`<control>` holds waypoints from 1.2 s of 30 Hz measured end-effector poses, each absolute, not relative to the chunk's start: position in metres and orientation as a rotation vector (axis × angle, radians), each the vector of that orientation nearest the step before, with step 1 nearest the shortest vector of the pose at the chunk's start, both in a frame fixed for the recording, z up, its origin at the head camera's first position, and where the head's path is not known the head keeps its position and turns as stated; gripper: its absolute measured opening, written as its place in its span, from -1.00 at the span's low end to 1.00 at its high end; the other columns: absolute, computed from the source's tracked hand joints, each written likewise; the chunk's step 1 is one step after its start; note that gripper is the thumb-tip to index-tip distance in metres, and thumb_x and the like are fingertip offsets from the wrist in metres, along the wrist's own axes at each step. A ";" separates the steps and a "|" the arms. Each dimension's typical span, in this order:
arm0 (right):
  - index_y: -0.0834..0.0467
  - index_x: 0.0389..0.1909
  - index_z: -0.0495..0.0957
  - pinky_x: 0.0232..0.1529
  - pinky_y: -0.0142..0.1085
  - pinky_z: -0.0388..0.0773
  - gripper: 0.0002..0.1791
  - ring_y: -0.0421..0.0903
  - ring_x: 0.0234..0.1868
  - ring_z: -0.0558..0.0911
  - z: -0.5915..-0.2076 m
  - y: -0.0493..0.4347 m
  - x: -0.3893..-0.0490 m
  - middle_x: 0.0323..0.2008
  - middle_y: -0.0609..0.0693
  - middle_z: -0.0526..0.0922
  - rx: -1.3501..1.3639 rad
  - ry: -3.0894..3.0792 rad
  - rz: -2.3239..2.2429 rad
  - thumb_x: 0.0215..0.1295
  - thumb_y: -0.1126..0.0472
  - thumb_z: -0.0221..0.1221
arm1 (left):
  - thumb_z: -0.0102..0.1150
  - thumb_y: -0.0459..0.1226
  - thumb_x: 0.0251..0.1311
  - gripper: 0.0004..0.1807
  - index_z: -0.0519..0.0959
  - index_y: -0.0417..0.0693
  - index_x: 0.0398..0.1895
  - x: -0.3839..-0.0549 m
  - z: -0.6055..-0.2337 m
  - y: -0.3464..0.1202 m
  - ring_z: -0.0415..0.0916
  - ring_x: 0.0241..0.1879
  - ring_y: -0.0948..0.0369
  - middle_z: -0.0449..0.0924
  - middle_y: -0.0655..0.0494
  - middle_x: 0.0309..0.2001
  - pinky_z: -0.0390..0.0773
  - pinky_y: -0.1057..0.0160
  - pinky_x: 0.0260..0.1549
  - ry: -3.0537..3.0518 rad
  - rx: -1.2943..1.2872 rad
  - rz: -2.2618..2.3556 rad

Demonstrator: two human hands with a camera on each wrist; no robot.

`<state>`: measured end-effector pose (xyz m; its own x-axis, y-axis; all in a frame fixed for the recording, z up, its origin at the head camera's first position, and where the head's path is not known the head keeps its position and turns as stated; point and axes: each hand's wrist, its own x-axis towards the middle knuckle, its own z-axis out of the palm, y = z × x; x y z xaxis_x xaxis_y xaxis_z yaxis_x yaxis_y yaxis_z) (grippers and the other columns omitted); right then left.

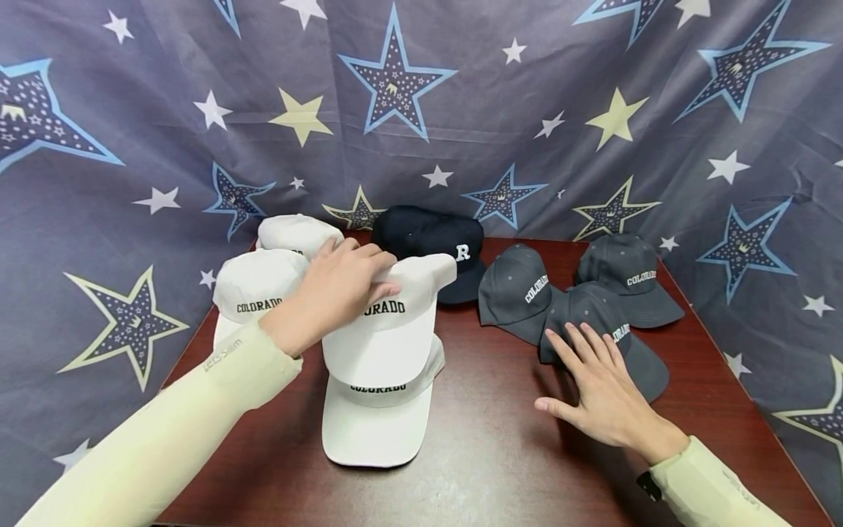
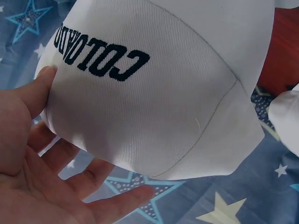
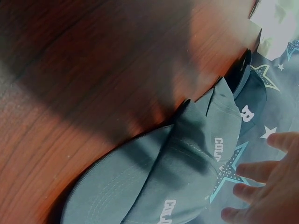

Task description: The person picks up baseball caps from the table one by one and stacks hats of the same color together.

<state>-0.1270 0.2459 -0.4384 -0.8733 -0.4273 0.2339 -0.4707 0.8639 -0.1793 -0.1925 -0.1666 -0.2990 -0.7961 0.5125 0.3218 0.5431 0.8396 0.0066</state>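
My left hand (image 1: 332, 282) grips a white baseball cap (image 1: 382, 348) by the top of its crown. In the left wrist view the thumb presses on the front beside the COLORADO lettering, and the other fingers reach behind the crown. Another white cap (image 1: 375, 435) shows below the held one, its brim toward me; whether the two touch is hard to tell. On the right, my right hand (image 1: 602, 399) is spread above a dark grey cap (image 1: 645, 366), holding nothing. The right wrist view shows shadows falling across the grey caps (image 3: 187, 144).
Two more white caps (image 1: 260, 282) stand at the left of the reddish-brown table (image 1: 487, 439). A navy cap with an R (image 1: 428, 238) sits at the back. Other grey caps (image 1: 516, 285) are grouped at the right. A star-patterned cloth (image 1: 500, 124) hangs behind the table and along its sides.
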 end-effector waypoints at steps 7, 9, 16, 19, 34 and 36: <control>-0.02 0.63 0.09 0.46 0.29 -0.16 0.14 0.32 0.56 0.02 -0.439 0.245 -0.127 0.54 0.27 0.16 0.700 -2.848 0.345 0.15 -0.44 0.30 | 0.36 0.02 0.30 -0.58 0.66 -0.04 0.06 -0.174 -0.297 -0.165 0.54 -0.07 -0.09 0.67 0.05 -0.06 0.25 -0.34 0.30 -2.644 -0.840 -0.073; -0.02 0.63 0.08 0.46 0.29 -0.16 0.14 0.32 0.56 0.01 -0.439 0.245 -0.127 0.54 0.27 0.15 0.702 -2.850 0.343 0.16 -0.47 0.27 | 0.37 0.01 0.28 -0.58 0.65 -0.06 0.05 -0.169 -0.297 -0.165 0.53 -0.08 -0.09 0.67 0.05 -0.07 0.20 -0.34 0.33 -2.634 -0.841 -0.078; -0.02 0.63 0.09 0.47 0.28 -0.17 0.12 0.32 0.56 0.01 -0.437 0.244 -0.126 0.54 0.27 0.15 0.690 -2.855 0.349 0.16 -0.42 0.31 | 0.42 0.02 0.22 -0.59 0.64 -0.05 -0.03 -0.162 -0.303 -0.166 0.52 -0.17 -0.09 0.65 0.06 -0.15 0.22 -0.37 0.31 -2.573 -0.865 -0.046; -0.01 0.63 0.10 0.47 0.28 -0.18 0.12 0.32 0.56 0.02 -0.437 0.243 -0.125 0.54 0.27 0.16 0.689 -2.852 0.350 0.16 -0.42 0.31 | 0.43 0.03 0.21 -0.59 0.64 -0.05 -0.06 -0.162 -0.312 -0.167 0.52 -0.18 -0.09 0.64 0.06 -0.15 0.29 -0.38 0.24 -2.579 -0.869 -0.028; -0.01 0.62 0.13 0.47 0.28 -0.16 0.12 0.32 0.56 0.02 -0.439 0.243 -0.127 0.54 0.27 0.17 0.687 -2.847 0.346 0.14 -0.40 0.34 | 0.46 0.16 0.11 -0.29 0.60 -0.03 0.24 -0.175 -0.334 -0.181 0.45 0.04 -0.09 0.59 -0.11 0.17 0.53 -0.16 -0.07 -2.754 -0.816 -0.275; -0.02 0.62 0.12 0.47 0.29 -0.16 0.12 0.32 0.56 0.02 -0.439 0.243 -0.127 0.54 0.28 0.17 0.690 -2.846 0.349 0.15 -0.43 0.32 | 0.47 0.17 0.09 -0.22 0.57 -0.04 0.31 -0.177 -0.335 -0.184 0.45 0.07 -0.11 0.58 -0.13 0.23 0.49 -0.18 -0.01 -2.797 -0.814 -0.330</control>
<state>-0.1268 0.2427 -0.4393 -0.8730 -0.4249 0.2395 -0.4702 0.8637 -0.1814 -0.1770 -0.1843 -0.3348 -0.8255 0.5005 0.2609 0.5475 0.8224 0.1546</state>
